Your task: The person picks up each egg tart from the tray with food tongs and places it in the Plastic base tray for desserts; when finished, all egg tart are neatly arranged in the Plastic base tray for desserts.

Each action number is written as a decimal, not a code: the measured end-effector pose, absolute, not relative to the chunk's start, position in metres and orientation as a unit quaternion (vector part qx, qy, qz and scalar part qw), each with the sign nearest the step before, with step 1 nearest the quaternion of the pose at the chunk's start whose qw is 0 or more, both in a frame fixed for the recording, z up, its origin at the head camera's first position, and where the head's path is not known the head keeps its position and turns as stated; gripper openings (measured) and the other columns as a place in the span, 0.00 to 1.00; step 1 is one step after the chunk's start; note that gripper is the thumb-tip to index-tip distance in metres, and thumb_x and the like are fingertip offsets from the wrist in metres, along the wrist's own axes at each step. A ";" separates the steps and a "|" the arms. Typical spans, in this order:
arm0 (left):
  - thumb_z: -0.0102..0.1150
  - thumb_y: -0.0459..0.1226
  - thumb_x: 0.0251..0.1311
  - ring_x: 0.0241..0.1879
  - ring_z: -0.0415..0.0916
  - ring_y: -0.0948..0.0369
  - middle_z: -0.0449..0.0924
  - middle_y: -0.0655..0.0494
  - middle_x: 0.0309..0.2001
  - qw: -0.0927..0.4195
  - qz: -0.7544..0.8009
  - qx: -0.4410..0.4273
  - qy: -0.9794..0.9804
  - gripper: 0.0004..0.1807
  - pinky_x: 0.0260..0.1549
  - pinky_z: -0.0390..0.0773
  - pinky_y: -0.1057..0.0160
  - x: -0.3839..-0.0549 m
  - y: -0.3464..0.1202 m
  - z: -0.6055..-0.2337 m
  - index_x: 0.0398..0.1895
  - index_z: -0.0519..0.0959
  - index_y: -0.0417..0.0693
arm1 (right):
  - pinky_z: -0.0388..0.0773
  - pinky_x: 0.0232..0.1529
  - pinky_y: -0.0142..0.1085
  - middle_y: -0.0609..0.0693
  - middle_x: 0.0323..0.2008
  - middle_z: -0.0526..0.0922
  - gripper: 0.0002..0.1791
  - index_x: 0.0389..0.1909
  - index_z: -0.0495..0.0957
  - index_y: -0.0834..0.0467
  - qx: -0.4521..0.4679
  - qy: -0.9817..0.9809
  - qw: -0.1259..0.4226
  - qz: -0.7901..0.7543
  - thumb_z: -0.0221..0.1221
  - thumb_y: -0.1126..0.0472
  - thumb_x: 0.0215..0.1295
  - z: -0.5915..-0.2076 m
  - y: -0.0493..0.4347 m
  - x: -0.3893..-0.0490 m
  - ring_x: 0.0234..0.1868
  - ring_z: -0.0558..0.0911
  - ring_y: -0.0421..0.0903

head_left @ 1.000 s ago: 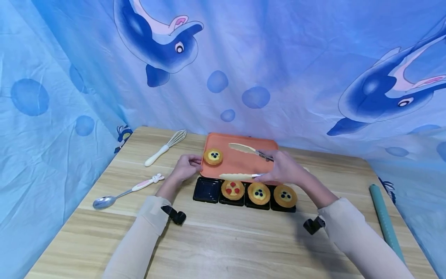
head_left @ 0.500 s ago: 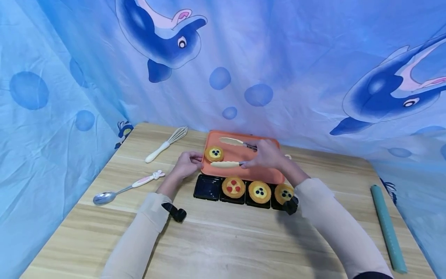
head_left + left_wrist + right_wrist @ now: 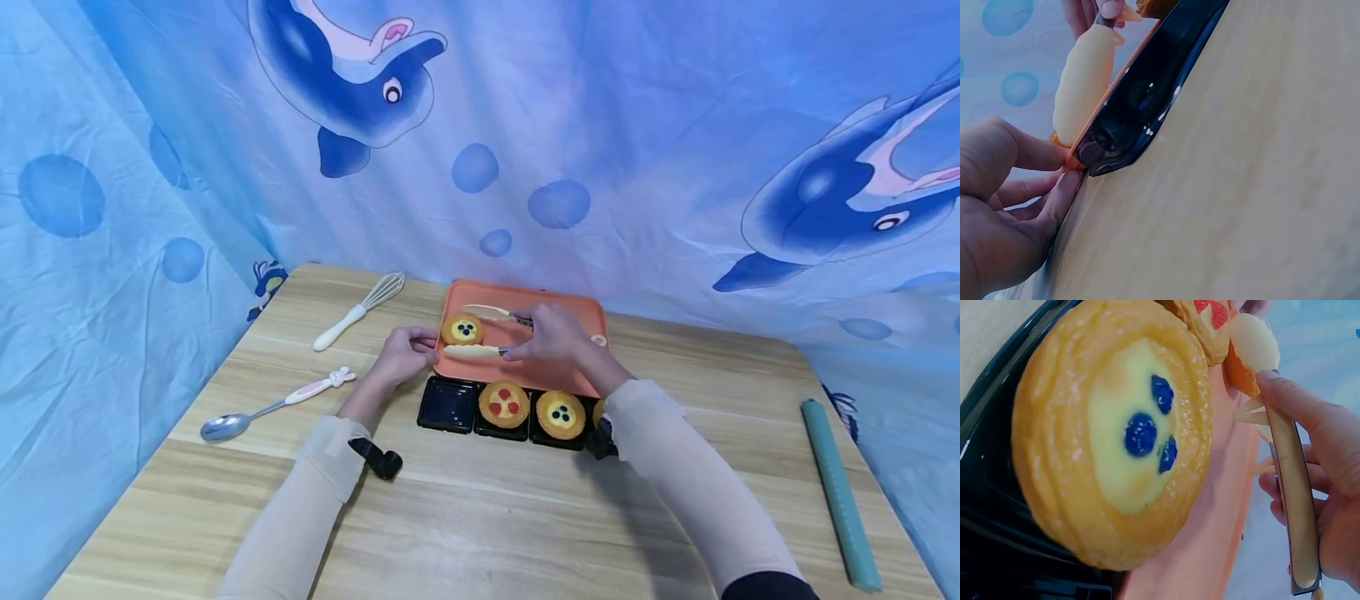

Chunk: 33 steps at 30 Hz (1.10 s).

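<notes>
My left hand (image 3: pixel 403 357) pinches the left edge of the orange tray (image 3: pixel 558 373) between thumb and fingers, seen close in the left wrist view. On that tray, near its left end, sits a tart with three blueberries (image 3: pixel 462 330). My right hand (image 3: pixel 555 333) grips a pair of tongs (image 3: pixel 472 352) with cream-coloured tips and metal arms. The spread tips reach to either side of this tart, one behind it and one in front. In the right wrist view the tongs' handle (image 3: pixel 1294 506) lies between thumb and fingers.
Black square holders line the tray's front. The leftmost holder (image 3: pixel 447 406) is bare; others bear a strawberry tart (image 3: pixel 503 406), a blueberry tart (image 3: pixel 561 415) and a tart mostly behind my right wrist. A whisk (image 3: pixel 352 317), spoon (image 3: pixel 277 407) and green rolling pin (image 3: pixel 840 496) lie around.
My right hand has moved left with the tongs, bringing their tips from the right of the blueberry tart to both sides of it. My left hand keeps its hold on the tray edge.
</notes>
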<state>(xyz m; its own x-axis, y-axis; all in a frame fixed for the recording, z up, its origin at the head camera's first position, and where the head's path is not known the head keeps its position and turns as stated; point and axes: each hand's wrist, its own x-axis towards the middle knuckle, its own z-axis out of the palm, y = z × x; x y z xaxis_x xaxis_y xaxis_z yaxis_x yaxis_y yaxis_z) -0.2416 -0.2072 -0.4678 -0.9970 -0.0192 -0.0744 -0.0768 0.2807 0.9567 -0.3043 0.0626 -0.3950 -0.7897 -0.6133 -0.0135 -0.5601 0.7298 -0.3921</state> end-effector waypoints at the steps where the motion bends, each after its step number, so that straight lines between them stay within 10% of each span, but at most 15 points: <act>1: 0.59 0.22 0.54 0.42 0.78 0.53 0.79 0.38 0.47 0.023 0.598 -0.029 0.801 0.22 0.40 0.80 0.66 -0.241 -0.207 -0.468 0.55 0.76 0.27 | 0.77 0.56 0.46 0.54 0.59 0.80 0.45 0.65 0.74 0.61 -0.314 0.928 0.072 -0.187 0.75 0.42 0.48 -0.395 0.062 -0.305 0.55 0.80 0.52; 13: 0.59 0.22 0.52 0.42 0.79 0.53 0.80 0.38 0.47 0.018 0.596 -0.029 0.803 0.23 0.39 0.80 0.67 -0.242 -0.202 -0.467 0.55 0.76 0.28 | 0.79 0.49 0.44 0.53 0.58 0.81 0.40 0.63 0.76 0.59 -0.303 0.929 0.073 -0.200 0.74 0.44 0.51 -0.394 0.064 -0.303 0.52 0.82 0.51; 21: 0.59 0.22 0.53 0.42 0.79 0.53 0.80 0.38 0.47 0.017 0.597 -0.030 0.801 0.23 0.40 0.80 0.66 -0.241 -0.202 -0.467 0.55 0.77 0.28 | 0.79 0.48 0.44 0.54 0.57 0.81 0.41 0.63 0.76 0.60 -0.309 0.927 0.069 -0.203 0.74 0.43 0.51 -0.391 0.067 -0.300 0.27 0.79 0.46; 33: 0.58 0.22 0.51 0.40 0.79 0.54 0.80 0.39 0.44 0.006 0.600 -0.020 0.800 0.22 0.38 0.81 0.66 -0.239 -0.206 -0.471 0.54 0.77 0.27 | 0.62 0.20 0.34 0.51 0.50 0.85 0.42 0.64 0.76 0.56 -0.341 0.920 0.032 -0.193 0.73 0.39 0.51 -0.357 0.071 -0.286 0.17 0.65 0.41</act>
<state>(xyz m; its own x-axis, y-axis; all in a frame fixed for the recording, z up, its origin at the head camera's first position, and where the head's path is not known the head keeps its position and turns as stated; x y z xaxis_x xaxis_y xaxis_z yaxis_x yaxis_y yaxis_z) -0.2392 -0.2056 -0.4706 -0.9992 -0.0246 -0.0328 -0.0384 0.2793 0.9594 -0.2864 0.0709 -0.3572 -0.7660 -0.6387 0.0729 -0.6141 0.6934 -0.3770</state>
